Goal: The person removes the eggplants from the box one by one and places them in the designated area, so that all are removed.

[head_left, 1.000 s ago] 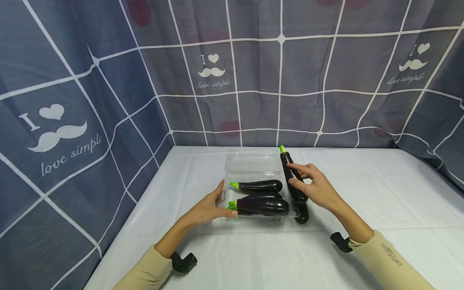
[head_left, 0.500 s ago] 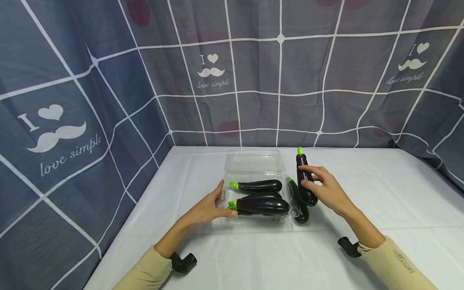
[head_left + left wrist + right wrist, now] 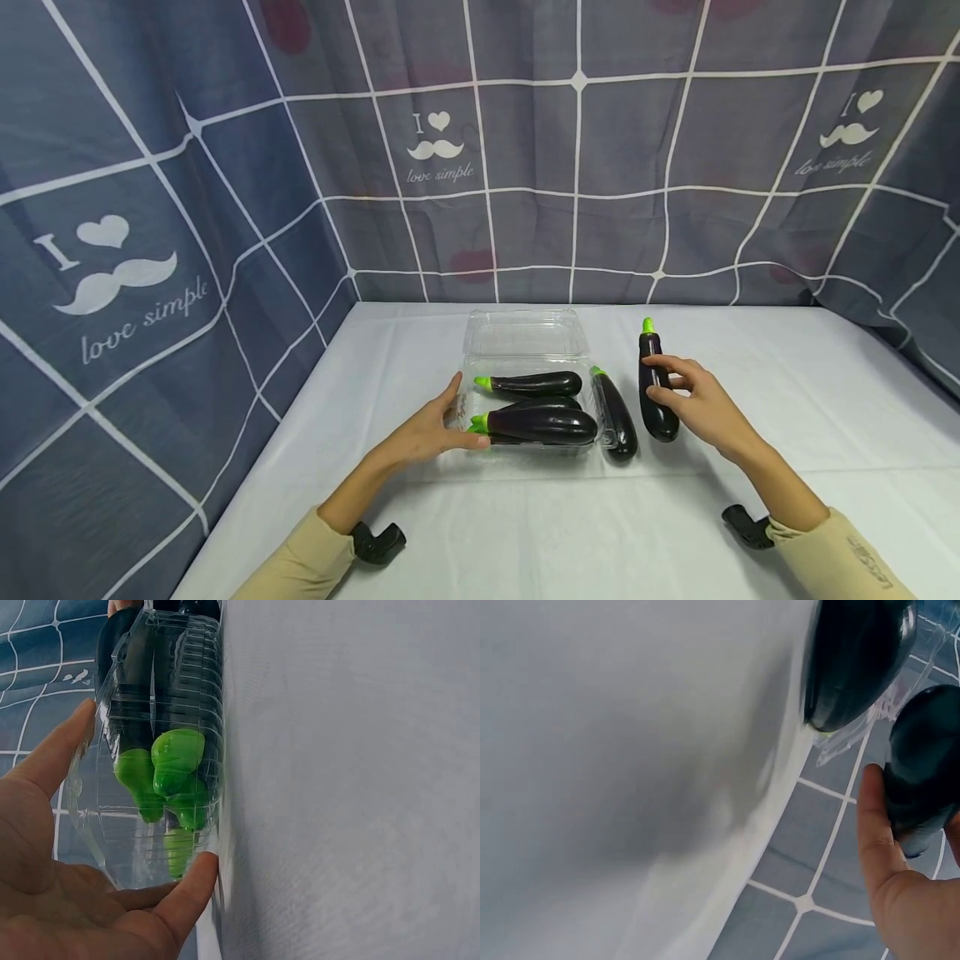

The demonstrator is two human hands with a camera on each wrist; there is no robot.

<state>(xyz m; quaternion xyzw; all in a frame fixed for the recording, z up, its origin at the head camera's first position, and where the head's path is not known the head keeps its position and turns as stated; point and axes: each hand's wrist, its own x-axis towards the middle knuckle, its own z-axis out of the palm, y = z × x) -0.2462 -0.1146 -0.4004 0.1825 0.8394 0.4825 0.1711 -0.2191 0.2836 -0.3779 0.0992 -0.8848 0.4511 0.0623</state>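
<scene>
My right hand (image 3: 705, 404) pinches a glossy dark eggplant (image 3: 657, 392) with a green stem, thumb on one side and fingers on the other. In the right wrist view this eggplant (image 3: 926, 750) hangs clear of the cloth. A clear plastic clamshell box (image 3: 527, 367) lies with its lid folded back, holding several eggplants (image 3: 543, 426). My left hand (image 3: 423, 429) touches the box's left end, thumb along the front and fingers straight at the side; the left wrist view shows green stems (image 3: 178, 754) through the wall. Another eggplant (image 3: 617, 415) lies against the box's right side.
A white cloth (image 3: 525, 533) covers the table. Dark checked curtains (image 3: 622, 233) stand behind it and along the left. A small black device (image 3: 378, 543) sits at the left wrist, another black device (image 3: 747, 527) at the right.
My right hand has carried its eggplant rightward and a little toward me, away from the box, uncovering the eggplant beside it. The left hand and the box have stayed put.
</scene>
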